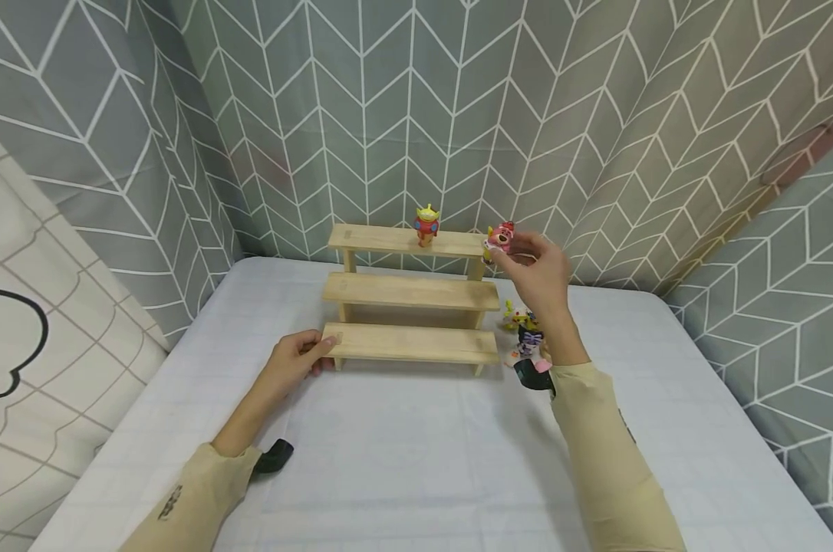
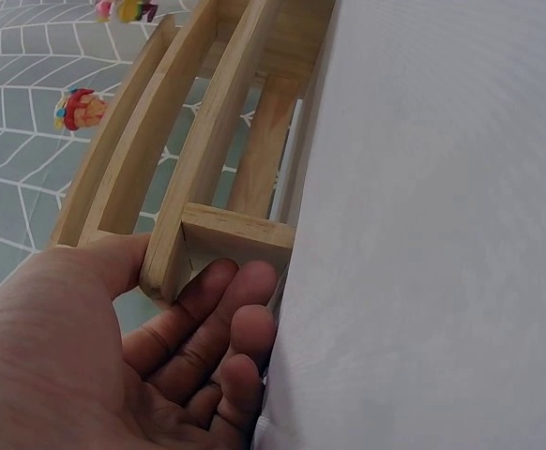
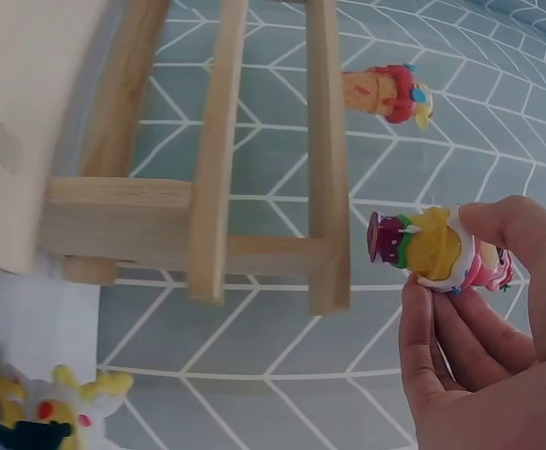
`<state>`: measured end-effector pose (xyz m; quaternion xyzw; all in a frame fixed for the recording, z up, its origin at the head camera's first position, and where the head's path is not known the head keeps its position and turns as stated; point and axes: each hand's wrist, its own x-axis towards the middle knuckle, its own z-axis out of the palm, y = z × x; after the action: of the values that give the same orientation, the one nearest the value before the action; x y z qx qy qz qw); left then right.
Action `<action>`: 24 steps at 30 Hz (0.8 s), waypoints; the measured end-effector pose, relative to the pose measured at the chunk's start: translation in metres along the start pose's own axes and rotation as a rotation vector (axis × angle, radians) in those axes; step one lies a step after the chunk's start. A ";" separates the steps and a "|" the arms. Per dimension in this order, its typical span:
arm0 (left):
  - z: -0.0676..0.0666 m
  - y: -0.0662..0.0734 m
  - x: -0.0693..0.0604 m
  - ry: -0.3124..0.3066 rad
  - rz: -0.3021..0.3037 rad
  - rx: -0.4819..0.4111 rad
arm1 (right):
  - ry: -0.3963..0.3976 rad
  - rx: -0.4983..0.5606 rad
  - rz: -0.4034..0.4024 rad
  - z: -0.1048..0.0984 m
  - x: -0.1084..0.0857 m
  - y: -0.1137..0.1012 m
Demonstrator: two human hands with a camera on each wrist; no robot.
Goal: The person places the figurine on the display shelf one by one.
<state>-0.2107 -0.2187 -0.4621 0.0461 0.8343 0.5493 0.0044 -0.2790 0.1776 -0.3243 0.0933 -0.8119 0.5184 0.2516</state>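
Figurine is pinched by right hand, stand by left hand; only head view shows both hands.

Room type cannot be told; space is curtained off: table covered with white cloth, flanked by chevron curtains.

From afar I saw a white-covered table bearing small figurines beside a three-tiered wooden stand, its top board holding a red-and-yellow figure.
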 end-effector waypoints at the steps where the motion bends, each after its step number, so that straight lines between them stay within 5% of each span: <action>1: 0.000 0.000 0.000 0.001 -0.003 -0.003 | 0.002 -0.003 -0.001 0.001 0.003 -0.001; 13: -0.001 0.000 -0.001 0.010 -0.006 -0.002 | -0.024 0.052 -0.028 0.016 0.021 -0.014; 24: 0.001 0.001 0.000 0.007 -0.019 -0.019 | -0.063 0.051 0.037 0.032 0.025 -0.007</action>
<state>-0.2108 -0.2177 -0.4619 0.0361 0.8296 0.5571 0.0074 -0.3069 0.1489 -0.3168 0.1010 -0.8076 0.5401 0.2141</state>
